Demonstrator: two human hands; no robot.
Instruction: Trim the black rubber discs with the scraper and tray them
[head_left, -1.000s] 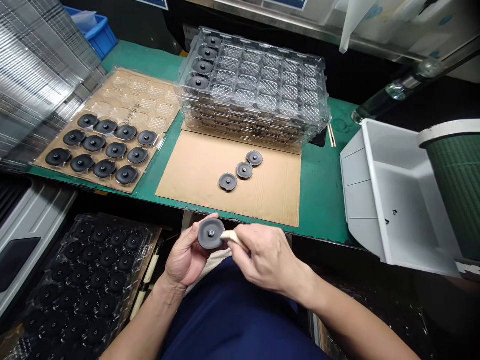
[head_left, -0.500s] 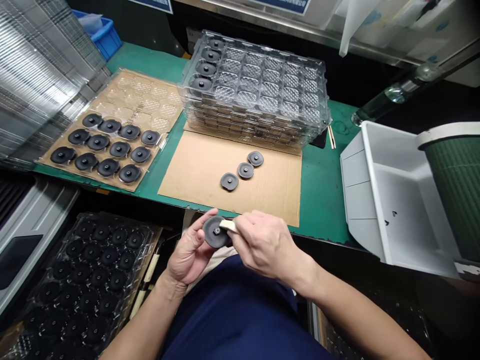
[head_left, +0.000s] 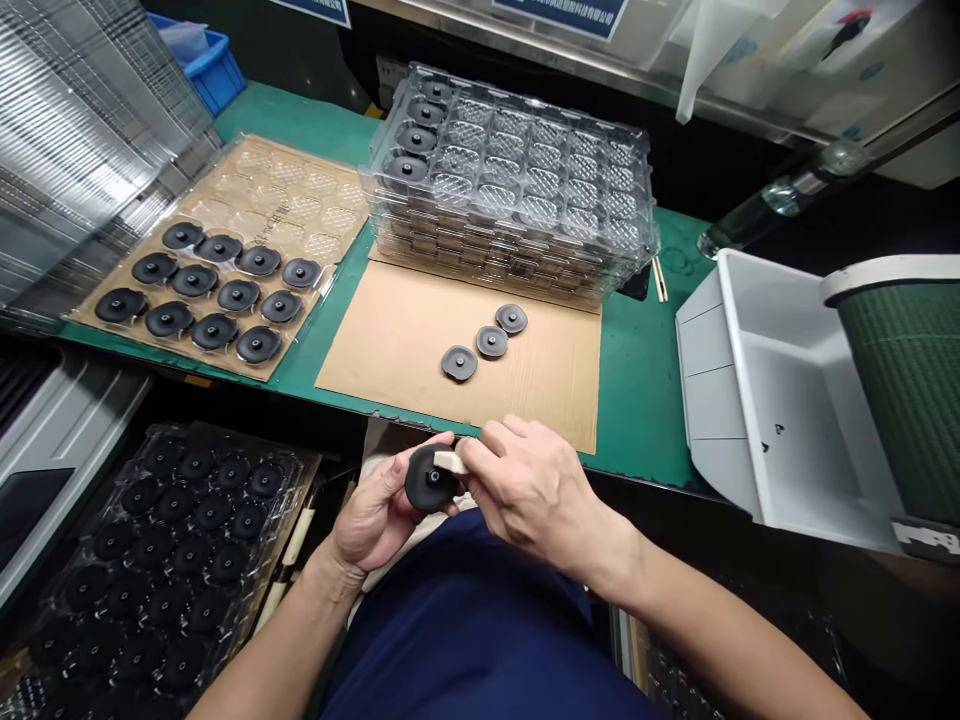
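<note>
My left hand [head_left: 379,515] grips a round black plastic disc [head_left: 424,492] by its edge, its face with a small central hub turned up toward me. In my right hand [head_left: 529,490] is a small cream-coloured flat piece [head_left: 450,461], whose end lies over the disc's face just above the hub. The rest of that piece is hidden in my fingers. Beyond my hands, three similar dark discs [head_left: 491,342] lie in a slanting row on a sheet of cardboard [head_left: 390,320].
A clear tray [head_left: 307,210] partly filled with black discs lies at left. Stacked clear trays [head_left: 510,190] stand behind the cardboard. At right is a white bin [head_left: 795,440] beside a green cylinder [head_left: 900,390]. Lower left, another disc-filled tray [head_left: 172,540] sits below the table edge.
The disc in my left hand has tilted and now faces more toward me. The cream piece has shifted slightly down with my right hand.
</note>
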